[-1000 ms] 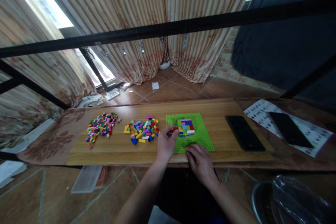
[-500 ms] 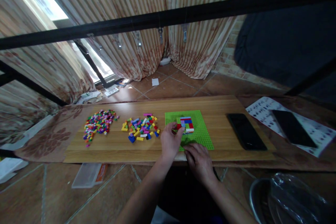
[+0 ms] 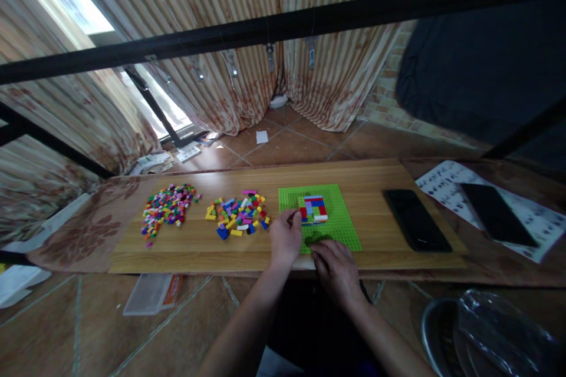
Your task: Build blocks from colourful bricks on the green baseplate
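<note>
A green studded baseplate lies on the wooden board. Bricks on it form a small block, with a blue row near the far side, red bricks at the right and a white brick at the near side. At the block's left edge, my left hand has its fingers closed at a red brick; its fingertips are partly hidden. My right hand rests at the baseplate's near edge, fingers bent over the rim and thumb in front.
Left of the baseplate lies a loose pile of mixed bricks, and farther left a heap of tiny coloured pieces. A black phone lies at the right. Beyond it, a dark tablet-like slab covers part of a printed sheet.
My left hand's thumb and fingers have drawn back slightly left from the block, uncovering more of its left side. My right hand stays at the near edge.
</note>
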The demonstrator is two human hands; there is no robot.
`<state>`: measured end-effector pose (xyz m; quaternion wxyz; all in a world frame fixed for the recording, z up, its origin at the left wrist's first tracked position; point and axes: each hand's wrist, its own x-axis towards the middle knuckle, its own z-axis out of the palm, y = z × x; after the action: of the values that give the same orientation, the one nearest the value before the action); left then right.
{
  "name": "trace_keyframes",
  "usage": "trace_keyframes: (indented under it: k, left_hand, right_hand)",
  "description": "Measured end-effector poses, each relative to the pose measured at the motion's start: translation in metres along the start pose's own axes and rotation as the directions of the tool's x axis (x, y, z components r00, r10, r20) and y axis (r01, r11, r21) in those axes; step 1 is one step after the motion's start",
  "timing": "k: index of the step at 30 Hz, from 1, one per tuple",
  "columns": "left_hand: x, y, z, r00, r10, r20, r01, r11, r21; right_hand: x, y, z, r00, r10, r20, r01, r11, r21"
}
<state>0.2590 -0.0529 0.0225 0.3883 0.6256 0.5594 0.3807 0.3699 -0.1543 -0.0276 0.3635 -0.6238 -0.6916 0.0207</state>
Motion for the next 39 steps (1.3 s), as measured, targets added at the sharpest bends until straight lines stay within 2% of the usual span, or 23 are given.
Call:
trace_keyframes:
  k: [5, 11, 20, 25, 32, 39]
  left_hand:
    - [-0.004, 0.004, 0.005, 0.998, -0.048, -0.05, 0.052, 0.994, 0.094]
    - [-0.005, 0.005, 0.004, 0.997, -0.057, -0.051, 0.061, 0.995, 0.082]
    - [0.018, -0.007, 0.002, 0.992, -0.119, -0.043, 0.12, 0.993, 0.017]
    - [0.021, -0.002, 0.004, 0.993, -0.117, 0.008, 0.117, 0.991, 0.06]
    - [0.016, 0.006, 0.006, 0.989, -0.14, -0.041, 0.144, 0.981, 0.13]
    - [0.01, 0.008, 0.014, 0.987, -0.126, -0.102, 0.142, 0.976, 0.167]
  right_hand:
    - [-0.001, 0.002, 0.002, 1.0, 0.001, 0.013, -0.001, 1.0, -0.015]
    - [-0.001, 0.002, 0.001, 1.0, 0.001, 0.01, -0.001, 1.0, -0.009]
    - [-0.001, 0.001, 0.002, 1.0, 0.002, 0.005, -0.002, 1.0, -0.006]
    - [-0.002, 0.003, 0.003, 1.0, 0.003, 0.009, -0.003, 1.0, -0.009]
    - [-0.002, 0.003, 0.003, 1.0, 0.019, 0.023, -0.018, 1.0, -0.008]
    - [-0.001, 0.001, 0.003, 1.0, -0.014, -0.016, 0.013, 1.0, -0.026]
